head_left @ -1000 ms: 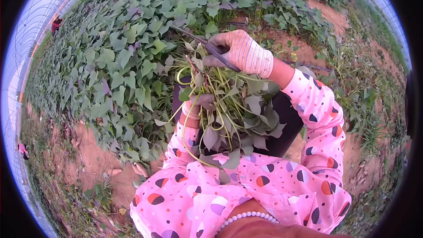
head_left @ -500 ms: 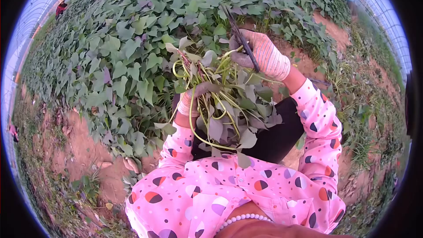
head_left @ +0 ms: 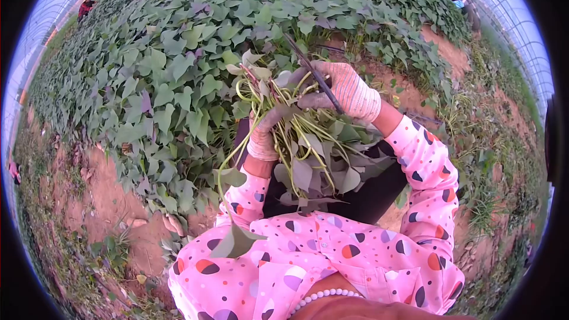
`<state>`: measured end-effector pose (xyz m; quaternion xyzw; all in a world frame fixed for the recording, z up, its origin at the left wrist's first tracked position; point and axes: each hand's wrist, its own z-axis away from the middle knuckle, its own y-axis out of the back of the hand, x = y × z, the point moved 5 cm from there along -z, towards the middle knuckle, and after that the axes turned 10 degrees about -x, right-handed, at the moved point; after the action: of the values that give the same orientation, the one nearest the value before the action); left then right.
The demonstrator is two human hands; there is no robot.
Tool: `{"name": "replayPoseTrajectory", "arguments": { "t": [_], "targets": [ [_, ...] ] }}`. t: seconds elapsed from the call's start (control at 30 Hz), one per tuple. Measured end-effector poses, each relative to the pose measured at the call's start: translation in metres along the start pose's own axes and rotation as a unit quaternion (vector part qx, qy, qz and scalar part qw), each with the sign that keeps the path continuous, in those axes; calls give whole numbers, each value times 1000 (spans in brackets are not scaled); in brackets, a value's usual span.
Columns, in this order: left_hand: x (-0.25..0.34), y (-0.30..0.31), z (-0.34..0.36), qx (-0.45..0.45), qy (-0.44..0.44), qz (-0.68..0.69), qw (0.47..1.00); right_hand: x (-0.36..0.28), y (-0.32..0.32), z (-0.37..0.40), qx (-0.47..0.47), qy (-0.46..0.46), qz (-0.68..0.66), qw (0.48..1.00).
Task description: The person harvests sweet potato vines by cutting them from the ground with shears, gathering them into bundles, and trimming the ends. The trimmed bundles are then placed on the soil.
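My left hand (head_left: pixel 265 133), in a pale glove with grey fingers, is closed around a bunch of cut leafy vines (head_left: pixel 302 124). Yellow-green stems stick up above the fist, and broad leaves droop over my dark trousers. One long stem hangs to the left, ending in a leaf (head_left: pixel 235 241) against my shirt. My right hand (head_left: pixel 347 89), gloved with a striped back, grips a long, thin, dark tool (head_left: pixel 314 72) slanting up and left; its exact kind does not show. The right fingertips reach in among the stems at the top of the bunch, close beside my left hand.
A dense bed of heart-leaved vines (head_left: pixel 160 83) spreads ahead and left. Bare reddish soil (head_left: pixel 112 192) shows at left, with weeds (head_left: pixel 486 148) at right. Other people are far off: one at upper left (head_left: pixel 86 8), another at upper right (head_left: pixel 465 5). Hoop framing arches along the edges.
My right hand and the tool have moved down and left, against the bunch. My left hand has shifted slightly right. The long dangling stem has swung left and down.
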<state>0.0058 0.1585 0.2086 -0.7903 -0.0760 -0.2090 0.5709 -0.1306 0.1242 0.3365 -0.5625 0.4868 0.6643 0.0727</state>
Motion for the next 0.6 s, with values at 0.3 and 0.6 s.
{"name": "replayPoseTrajectory", "arguments": {
  "t": [0.3,0.6],
  "targets": [
    [6,-10,-7,36,-48,-362,930,14,-1,-6,-4,-91,94,991],
    [9,-1,-5,45,-16,-321,946,14,12,7,4,-91,144,985]
  ]
}}
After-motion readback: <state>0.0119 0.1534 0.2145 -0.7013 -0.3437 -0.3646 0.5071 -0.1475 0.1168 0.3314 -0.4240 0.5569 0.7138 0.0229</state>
